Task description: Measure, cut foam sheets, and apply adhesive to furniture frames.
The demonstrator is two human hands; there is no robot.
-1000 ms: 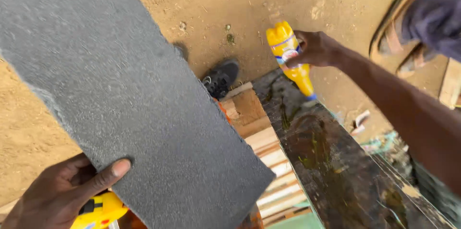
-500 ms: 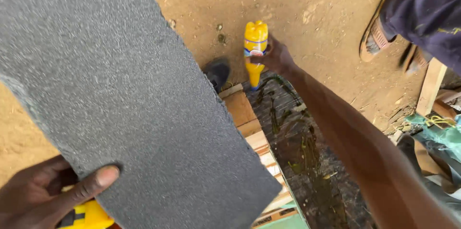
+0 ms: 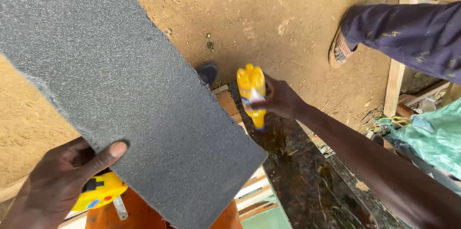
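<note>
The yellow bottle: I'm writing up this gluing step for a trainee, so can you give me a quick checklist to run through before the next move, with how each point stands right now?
1. Right hand grips the yellow bottle firmly: ok.
2. Bottle tipped nozzle down over the dark board: ok.
3. Wet patch already on the board below the nozzle: ok, it glistens.
4. Left hand holds the grey sheet lifted off the board: ok, thumb on top.
5. Glue left in the bottle: cannot tell.
6. Tape measure out of the way: ok, it sits under the left hand, apart from the board.
</note>
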